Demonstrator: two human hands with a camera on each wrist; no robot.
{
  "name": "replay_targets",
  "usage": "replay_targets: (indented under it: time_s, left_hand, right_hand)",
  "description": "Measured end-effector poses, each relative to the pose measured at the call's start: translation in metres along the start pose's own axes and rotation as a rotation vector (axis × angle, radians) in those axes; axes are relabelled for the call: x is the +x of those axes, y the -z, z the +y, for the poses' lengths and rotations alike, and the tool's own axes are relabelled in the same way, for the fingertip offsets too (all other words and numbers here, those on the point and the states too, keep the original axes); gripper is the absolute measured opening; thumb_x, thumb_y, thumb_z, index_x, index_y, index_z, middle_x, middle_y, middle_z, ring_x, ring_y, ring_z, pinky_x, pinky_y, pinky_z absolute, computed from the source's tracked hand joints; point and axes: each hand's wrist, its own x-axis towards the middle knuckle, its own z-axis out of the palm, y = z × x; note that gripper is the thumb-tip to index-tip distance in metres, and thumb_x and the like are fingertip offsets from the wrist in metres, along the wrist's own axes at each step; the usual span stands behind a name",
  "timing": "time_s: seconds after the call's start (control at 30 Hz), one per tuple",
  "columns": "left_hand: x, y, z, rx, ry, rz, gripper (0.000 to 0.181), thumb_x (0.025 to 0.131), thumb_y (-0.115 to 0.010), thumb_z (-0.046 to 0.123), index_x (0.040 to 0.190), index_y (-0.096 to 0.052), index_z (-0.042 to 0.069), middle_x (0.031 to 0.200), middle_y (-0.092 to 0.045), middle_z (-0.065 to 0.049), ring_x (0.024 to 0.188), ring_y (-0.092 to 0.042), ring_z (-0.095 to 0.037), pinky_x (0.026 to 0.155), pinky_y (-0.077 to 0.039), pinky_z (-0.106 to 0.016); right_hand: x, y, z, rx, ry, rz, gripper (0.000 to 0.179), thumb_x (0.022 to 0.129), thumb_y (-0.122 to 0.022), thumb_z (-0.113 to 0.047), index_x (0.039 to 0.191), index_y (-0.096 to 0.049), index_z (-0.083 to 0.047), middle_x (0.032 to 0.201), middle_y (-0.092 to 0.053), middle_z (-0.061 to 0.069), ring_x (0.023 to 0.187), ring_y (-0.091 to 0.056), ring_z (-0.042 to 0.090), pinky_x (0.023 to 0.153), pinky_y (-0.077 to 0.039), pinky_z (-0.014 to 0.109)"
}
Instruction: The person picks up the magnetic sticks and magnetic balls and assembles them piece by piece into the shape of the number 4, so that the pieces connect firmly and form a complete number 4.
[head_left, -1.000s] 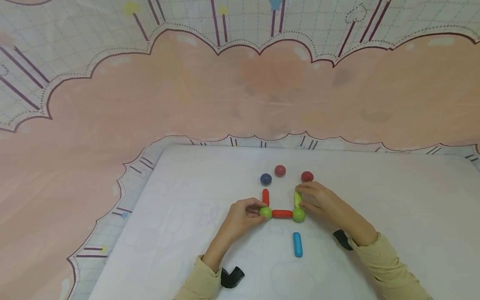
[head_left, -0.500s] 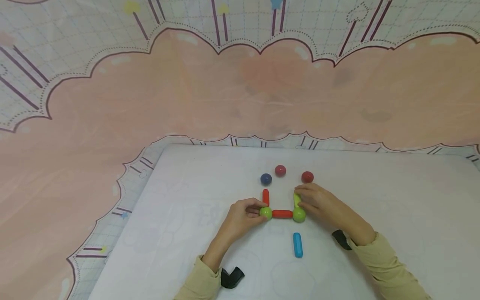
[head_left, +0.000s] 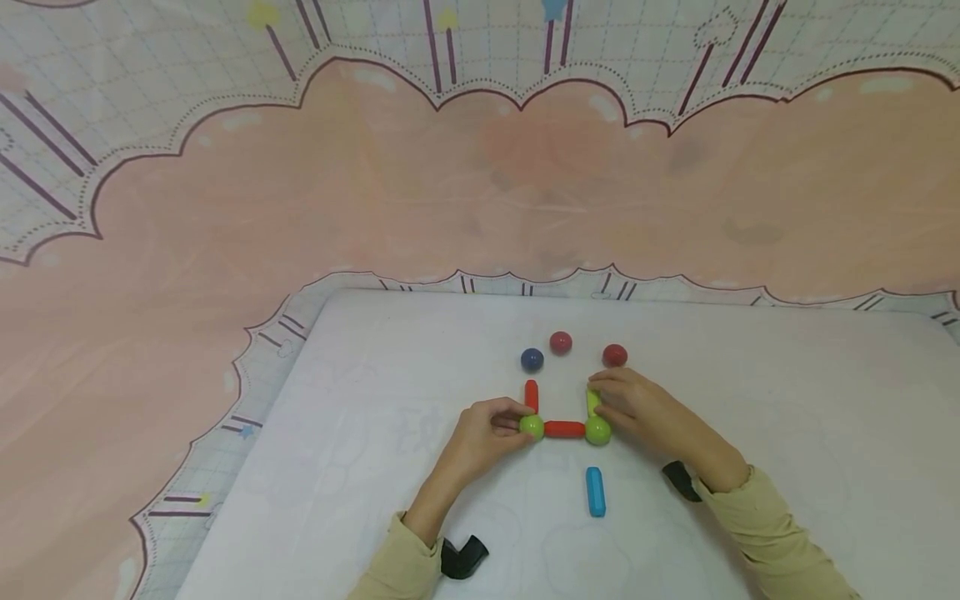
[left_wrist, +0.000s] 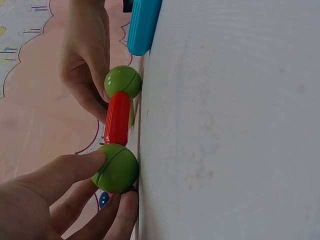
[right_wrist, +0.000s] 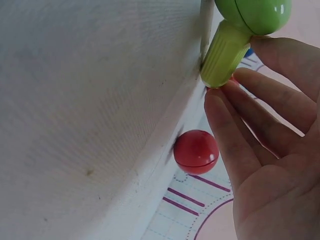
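Observation:
On the white table, two green balls are joined by a red rod (head_left: 564, 429) lying crosswise. My left hand (head_left: 480, 433) pinches the left green ball (head_left: 532, 427) between thumb and fingers. A second red rod (head_left: 532, 397) points away from that ball. From the right green ball (head_left: 597, 431) a yellow-green rod (right_wrist: 222, 55) extends away, leaning slightly left. My right hand (head_left: 648, 408) holds this rod, its thumb near the ball and its fingertips at the far end. In the head view, those fingers partly cover the rod.
A blue rod (head_left: 596, 492) lies loose nearer the body. Beyond the joined pieces sit a dark blue ball (head_left: 532, 360), a red ball (head_left: 561, 342) and another red ball (head_left: 615, 356), the last close to the right hand. The white tabletop (head_left: 375, 350) ends at a patterned cloth.
My right hand has shifted very slightly left, and the far end of the yellow-green rod leans a little more that way. The left hand keeps its hold on the green ball.

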Motion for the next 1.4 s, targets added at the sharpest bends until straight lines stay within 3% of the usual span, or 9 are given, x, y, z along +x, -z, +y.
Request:
replay_targets:
  time_s: [0.43,1.4]
  left_hand:
    - [0.001,-0.001,0.001,-0.011,0.011,0.000,0.025,0.085,-0.077,0.011,0.109,-0.073,0.007,0.100,-0.074,-0.007,0.086,-0.070,-0.014,0.079,-0.058,-0.022]
    - [0.001,0.000,0.000,-0.015,0.000,0.001,0.023,0.086,-0.077,0.011,0.108,-0.073,0.005,0.103,-0.073,-0.009,0.087,-0.070,-0.015,0.079,-0.058,-0.022]
  right_hand:
    - [0.000,0.003,-0.002,0.000,0.024,0.021,0.038,0.087,-0.077,-0.013,0.122,-0.068,-0.001,0.123,-0.064,0.014,0.117,-0.060,0.032,0.097,-0.053,0.047]
    - [0.021,0.015,-0.015,0.035,0.031,0.031,0.038,0.087,-0.077,-0.016,0.122,-0.067,-0.005,0.123,-0.065,0.010,0.118,-0.059,0.029,0.099,-0.052,0.046]
